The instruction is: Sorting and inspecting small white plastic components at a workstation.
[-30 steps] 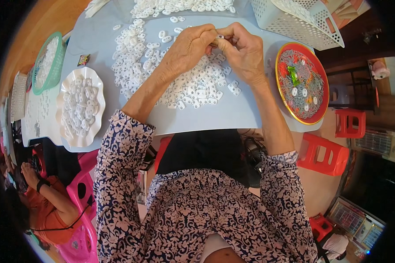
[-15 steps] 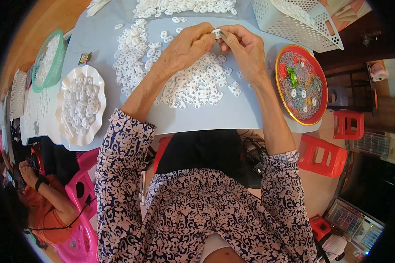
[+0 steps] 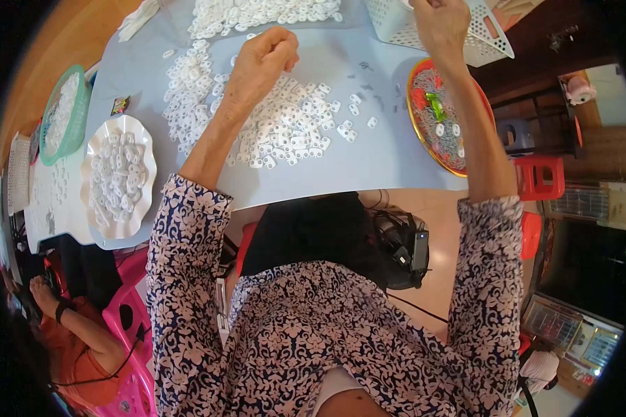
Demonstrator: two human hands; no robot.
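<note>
My left hand [image 3: 268,57] is closed in a loose fist above the table, just beyond a pile of small white plastic pieces with holes [image 3: 285,125]. Whatever its fingers may hold is hidden. My right hand [image 3: 443,28] is over the white perforated basket [image 3: 485,38] at the far right, fingers curled at the picture's upper edge; their contents cannot be made out. Under my right forearm lies a red, gold-rimmed round tray [image 3: 412,104] holding small grey parts, several white pieces and a green wrapper [image 3: 435,106].
A scalloped white dish [image 3: 90,194] of assembled-looking white pieces stands at the left. Beyond it is a green basket [image 3: 78,132] of white pieces. More pieces fill a clear container [image 3: 264,17] at the back. A seated person [image 3: 83,326] is at the left; red stools [image 3: 539,177] stand right.
My hands have come apart from the small white piece they held together. The right hand has moved right and away to the white basket; the left has drawn back left and curled shut.
</note>
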